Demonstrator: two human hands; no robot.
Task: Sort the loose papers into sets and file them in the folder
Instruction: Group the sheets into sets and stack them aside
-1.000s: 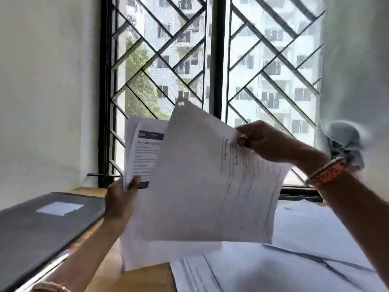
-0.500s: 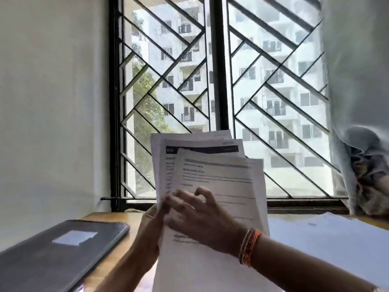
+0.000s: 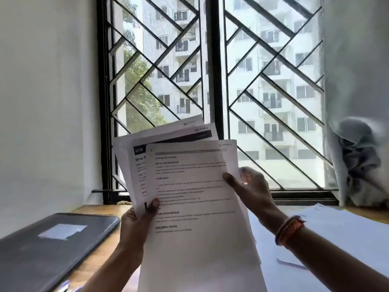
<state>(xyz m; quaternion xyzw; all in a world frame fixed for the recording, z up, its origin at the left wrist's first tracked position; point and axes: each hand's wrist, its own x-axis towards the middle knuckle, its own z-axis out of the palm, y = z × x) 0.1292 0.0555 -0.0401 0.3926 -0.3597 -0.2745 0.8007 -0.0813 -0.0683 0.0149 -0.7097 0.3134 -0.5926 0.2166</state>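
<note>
I hold a fanned stack of printed papers (image 3: 189,197) upright in front of the window. Three sheets show, each marked with a section label at its top right corner. My left hand (image 3: 136,224) grips the stack at its lower left edge, thumb on the front sheet. My right hand (image 3: 250,190) holds the right edge of the front sheet, thumb on its face and fingers behind. A dark grey folder (image 3: 42,245) with a white label lies shut on the wooden desk (image 3: 101,209) at the left. More loose papers (image 3: 336,234) lie on the desk at the right.
A window with a black diagonal grille (image 3: 210,81) stands right behind the desk. A white wall (image 3: 46,102) closes the left side. A bunched grey curtain (image 3: 357,144) hangs at the right.
My right hand has moved from the front of the stack to its right edge. The sheets have fanned out further and the stack is raised higher in view.
</note>
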